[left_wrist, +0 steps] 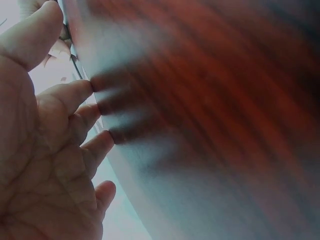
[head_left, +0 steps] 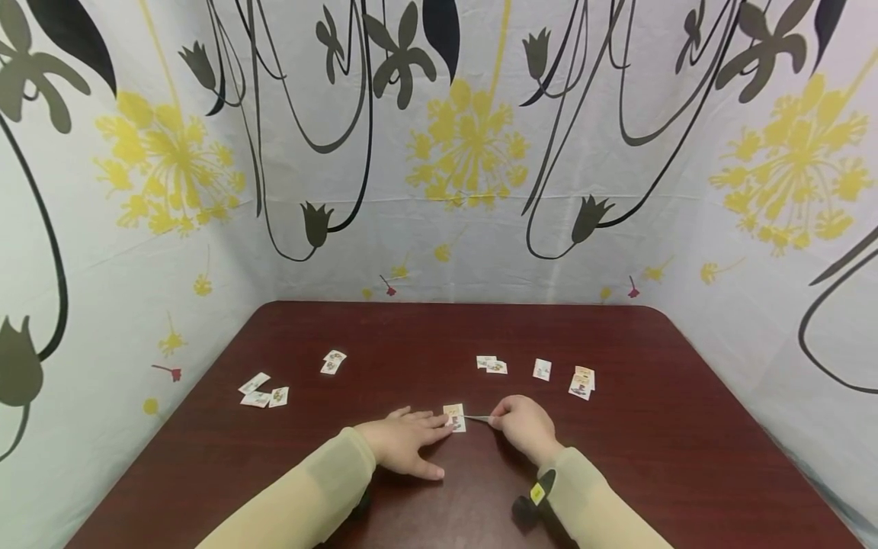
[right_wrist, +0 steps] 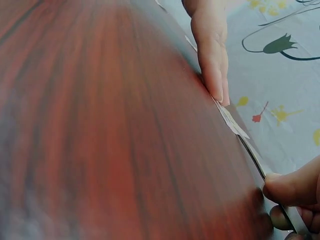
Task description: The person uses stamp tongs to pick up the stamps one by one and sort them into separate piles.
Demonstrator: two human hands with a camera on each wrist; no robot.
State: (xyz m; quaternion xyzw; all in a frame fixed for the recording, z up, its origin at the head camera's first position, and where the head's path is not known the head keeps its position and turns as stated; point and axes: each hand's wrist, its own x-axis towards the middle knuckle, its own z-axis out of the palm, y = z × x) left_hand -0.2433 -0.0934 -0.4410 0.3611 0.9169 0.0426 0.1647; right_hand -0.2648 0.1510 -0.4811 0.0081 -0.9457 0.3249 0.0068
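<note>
A small printed paper card (head_left: 457,411) lies near the middle of the dark red table (head_left: 411,335); a second piece seems to overlap it. My left hand (head_left: 405,440) rests with fingers spread, its fingertips touching the card's left side. In the left wrist view, that hand's (left_wrist: 50,150) palm shows and holds nothing. From the right, my right hand (head_left: 527,428) pinches slim metal tweezers (head_left: 478,418) between thumb and fingers. Their tip meets the card's right edge. In the right wrist view, the tweezers (right_wrist: 252,157) reach the slightly raised card (right_wrist: 231,122).
Several more cards lie in small groups: at the far left (head_left: 256,398), back left (head_left: 332,362), back middle (head_left: 497,367) and right (head_left: 581,383). A single card (head_left: 542,369) sits between the last two. Patterned cloth (head_left: 453,252) hangs around the table.
</note>
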